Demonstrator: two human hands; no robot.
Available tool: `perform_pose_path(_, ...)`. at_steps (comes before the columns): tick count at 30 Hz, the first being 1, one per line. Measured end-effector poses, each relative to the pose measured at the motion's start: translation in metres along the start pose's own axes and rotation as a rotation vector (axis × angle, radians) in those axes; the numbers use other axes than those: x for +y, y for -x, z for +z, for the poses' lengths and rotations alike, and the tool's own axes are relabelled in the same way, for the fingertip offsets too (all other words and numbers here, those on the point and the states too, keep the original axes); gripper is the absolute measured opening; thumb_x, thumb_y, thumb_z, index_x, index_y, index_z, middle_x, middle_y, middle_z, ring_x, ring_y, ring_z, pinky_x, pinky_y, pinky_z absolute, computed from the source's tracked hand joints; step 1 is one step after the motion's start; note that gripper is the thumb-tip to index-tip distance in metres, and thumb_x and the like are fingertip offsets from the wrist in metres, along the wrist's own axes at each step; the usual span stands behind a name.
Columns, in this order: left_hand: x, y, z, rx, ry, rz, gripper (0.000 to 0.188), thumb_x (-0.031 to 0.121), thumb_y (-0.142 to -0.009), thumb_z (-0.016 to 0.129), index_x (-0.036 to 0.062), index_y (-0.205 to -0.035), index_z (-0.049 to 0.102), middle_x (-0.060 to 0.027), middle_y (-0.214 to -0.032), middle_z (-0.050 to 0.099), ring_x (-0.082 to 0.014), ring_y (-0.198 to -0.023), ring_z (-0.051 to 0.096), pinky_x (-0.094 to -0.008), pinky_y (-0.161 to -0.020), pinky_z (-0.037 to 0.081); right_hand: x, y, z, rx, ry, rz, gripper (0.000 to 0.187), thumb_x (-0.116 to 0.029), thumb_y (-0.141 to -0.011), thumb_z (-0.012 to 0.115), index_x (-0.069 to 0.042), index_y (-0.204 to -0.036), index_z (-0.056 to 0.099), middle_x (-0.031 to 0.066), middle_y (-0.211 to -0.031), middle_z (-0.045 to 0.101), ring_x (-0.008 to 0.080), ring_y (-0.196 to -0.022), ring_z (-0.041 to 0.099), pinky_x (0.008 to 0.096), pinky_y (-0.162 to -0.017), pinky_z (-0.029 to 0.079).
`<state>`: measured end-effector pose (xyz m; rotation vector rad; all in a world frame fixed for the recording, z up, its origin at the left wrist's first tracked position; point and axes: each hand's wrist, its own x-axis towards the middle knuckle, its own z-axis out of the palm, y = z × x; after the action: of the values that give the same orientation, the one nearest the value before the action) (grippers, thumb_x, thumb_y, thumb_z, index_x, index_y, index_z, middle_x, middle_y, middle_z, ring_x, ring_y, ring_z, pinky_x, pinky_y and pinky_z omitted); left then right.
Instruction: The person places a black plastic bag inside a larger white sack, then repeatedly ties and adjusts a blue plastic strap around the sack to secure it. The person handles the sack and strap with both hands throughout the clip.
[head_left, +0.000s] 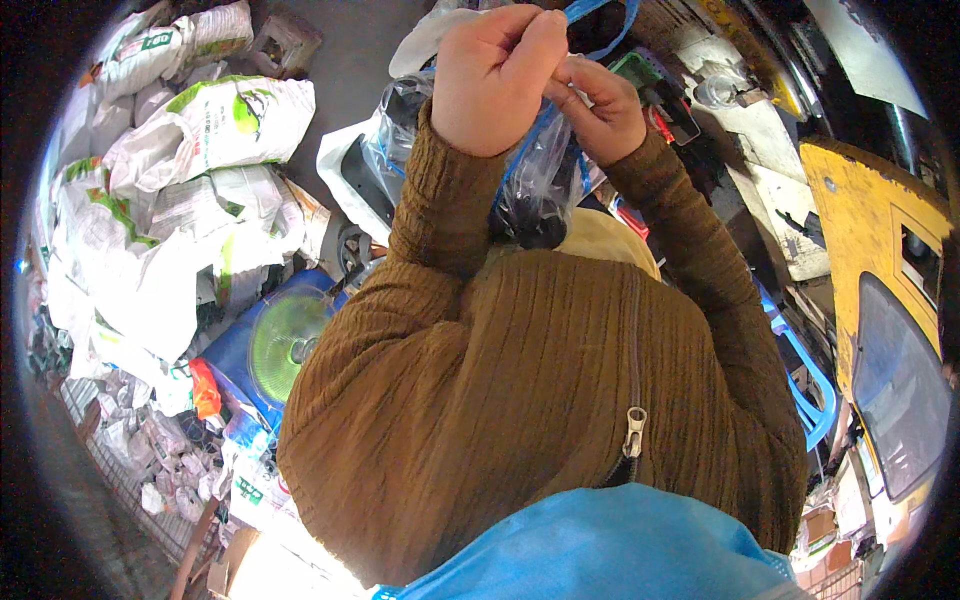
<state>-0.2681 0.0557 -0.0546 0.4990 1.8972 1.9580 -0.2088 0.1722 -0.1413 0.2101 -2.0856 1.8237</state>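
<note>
My left hand (490, 82) is closed in a fist at the top middle, thumb side toward my right hand. Beside it, my right hand (607, 108) pinches with thumb and fingertips. A flat blue strap (608, 45) loops out beyond both hands and runs down between them; my fingers are closed around it, though the exact grip is hidden. Right below the hands stands a clear plastic bag (542, 180) with something dark in its lower part. Another clear bag with dark contents (405, 110) is partly behind my left wrist, next to a white container (355, 185).
Several white printed sacks (235, 120) are heaped at the left. Below them is a green fan (287, 345) against a blue surface. At the right are a yellow metal machine panel (870, 200) and a blue plastic stool or chair (815, 390). Small wrapped bundles (175, 460) lie lower left.
</note>
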Motion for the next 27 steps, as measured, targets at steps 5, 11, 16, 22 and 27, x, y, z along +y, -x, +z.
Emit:
perform_pose_path(5,0.005,0.001,0.002,0.019,0.018,0.02,0.03,0.014,-0.086,0.048,0.0035,-0.058,0.045,0.0019,-0.051,0.038,-0.0059,-0.046,0.032,-0.0227,-0.044,0.024,0.0,0.004,0.0,0.02,0.026,0.007,0.013,-0.012,-0.08,0.062,-0.002,-0.087,0.062,0.0108,-0.085,0.062,0.0219,-0.082,0.059,0.0304,-0.074,0.046)
perform_pose_path(11,0.007,-0.002,0.0,0.097,0.028,0.002,0.031,0.013,-0.086,0.047,0.0036,-0.057,0.044,0.0011,-0.05,0.038,-0.007,-0.045,0.033,-0.0235,-0.044,0.025,0.029,0.032,-0.002,0.236,0.654,0.065,0.083,-0.041,-0.064,0.074,-0.001,-0.126,0.035,0.0198,-0.124,0.041,0.0339,-0.114,0.041,0.0428,-0.093,0.034)
perform_pose_path(16,0.013,0.002,-0.004,0.029,-0.067,0.096,0.029,0.013,-0.086,0.047,0.0029,-0.059,0.047,0.0012,-0.051,0.041,-0.0062,-0.047,0.036,-0.0223,-0.045,0.028,0.049,0.047,0.003,0.133,0.695,0.304,0.073,-0.048,-0.067,0.069,-0.007,-0.121,0.043,0.0141,-0.107,0.05,0.0305,-0.101,0.048,0.0424,-0.087,0.036)
perform_pose_path(22,-0.001,0.006,-0.015,0.088,0.042,0.054,0.031,0.016,-0.089,0.045,0.0042,-0.06,0.045,0.0015,-0.053,0.04,-0.0071,-0.05,0.04,-0.023,-0.049,0.035,0.06,0.053,-0.001,0.186,0.626,0.256,0.069,-0.051,-0.064,0.069,-0.007,-0.113,0.05,0.013,-0.099,0.051,0.0301,-0.095,0.049,0.0429,-0.083,0.037)
perform_pose_path(27,-0.031,0.04,-0.065,0.033,0.156,0.088,0.031,0.016,-0.094,0.035,0.0031,-0.067,0.041,-0.0037,-0.062,0.04,-0.0158,-0.062,0.048,-0.0395,-0.071,0.047,0.07,0.054,-0.001,0.17,0.635,0.199,0.072,-0.055,-0.062,0.068,-0.007,-0.113,0.052,0.0138,-0.098,0.052,0.0305,-0.095,0.05,0.0419,-0.084,0.038)
